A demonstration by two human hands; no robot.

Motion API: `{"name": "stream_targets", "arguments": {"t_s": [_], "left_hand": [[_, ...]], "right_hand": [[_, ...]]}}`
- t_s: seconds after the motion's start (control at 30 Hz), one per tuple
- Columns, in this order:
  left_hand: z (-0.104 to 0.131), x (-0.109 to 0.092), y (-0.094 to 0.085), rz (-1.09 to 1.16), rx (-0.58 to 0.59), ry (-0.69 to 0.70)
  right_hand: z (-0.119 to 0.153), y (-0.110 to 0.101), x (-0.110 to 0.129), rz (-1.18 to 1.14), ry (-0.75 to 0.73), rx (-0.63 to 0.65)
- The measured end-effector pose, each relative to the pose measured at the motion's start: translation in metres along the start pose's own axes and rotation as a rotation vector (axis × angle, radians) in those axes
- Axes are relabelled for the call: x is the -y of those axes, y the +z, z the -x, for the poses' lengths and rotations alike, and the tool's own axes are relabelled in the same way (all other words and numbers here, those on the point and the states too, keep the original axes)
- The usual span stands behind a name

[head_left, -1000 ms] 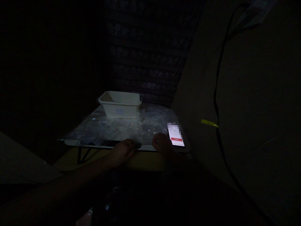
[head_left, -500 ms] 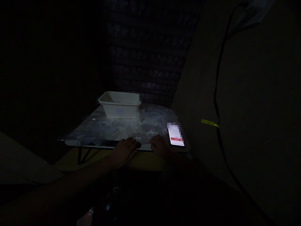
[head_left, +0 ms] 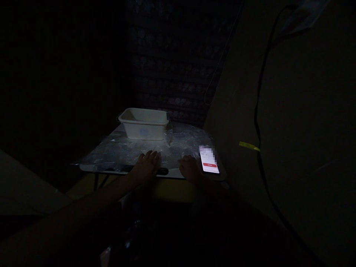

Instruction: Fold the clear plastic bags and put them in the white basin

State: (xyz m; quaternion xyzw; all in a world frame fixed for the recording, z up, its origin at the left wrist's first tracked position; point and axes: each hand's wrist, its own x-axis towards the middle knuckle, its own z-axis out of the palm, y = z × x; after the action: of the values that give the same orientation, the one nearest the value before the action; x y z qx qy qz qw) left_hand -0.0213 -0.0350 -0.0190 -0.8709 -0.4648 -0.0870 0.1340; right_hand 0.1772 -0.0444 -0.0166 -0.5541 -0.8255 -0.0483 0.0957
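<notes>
My left hand lies palm down with its fingers spread at the front edge of a small table, over a dark strip-like object. Nearer the right side, my right hand rests on the same edge, its fingers apart and nothing visible in them. Just right of it a phone with a lit screen lies flat. Clear crinkled plastic covers much of the tabletop. A pale rectangular tub stands toward the back left, upright.
A dark cable with a yellow tag hangs down the wall at the right. Behind the table hangs a dark patterned curtain. The room is very dim.
My left hand has moved forward onto the tabletop and its fingers have spread. The right hand has shifted slightly forward, its fingers more extended. The view has moved a little.
</notes>
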Motion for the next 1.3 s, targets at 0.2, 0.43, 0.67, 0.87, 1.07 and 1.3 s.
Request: {"name": "stream_targets", "arguments": {"t_s": [0.2,0.43,0.67,0.87,1.07,1.3], "left_hand": [[-0.022,0.010,-0.006,-0.077,0.016,-0.053],[-0.036,0.023,-0.026,-0.022,-0.025,-0.139],[-0.034,0.002,-0.011,0.265,0.095,0.180],[-0.028,-0.003,0.025,0.152,0.059,0.130],[-0.025,0.002,0.030,0.072,0.181,0.025],[-0.025,0.004,0.024,0.072,0.182,0.014]], "right_hand": [[-0.019,0.004,0.005,-0.031,0.035,0.030],[-0.041,0.009,0.005,-0.168,0.142,-0.008],[-0.050,0.008,-0.001,-0.097,0.188,-0.021],[-0.033,0.013,0.003,-0.042,-0.003,-0.033],[-0.021,0.027,0.004,-0.019,-0.051,0.066],[-0.023,0.024,0.005,-0.004,-0.030,0.017]]}}
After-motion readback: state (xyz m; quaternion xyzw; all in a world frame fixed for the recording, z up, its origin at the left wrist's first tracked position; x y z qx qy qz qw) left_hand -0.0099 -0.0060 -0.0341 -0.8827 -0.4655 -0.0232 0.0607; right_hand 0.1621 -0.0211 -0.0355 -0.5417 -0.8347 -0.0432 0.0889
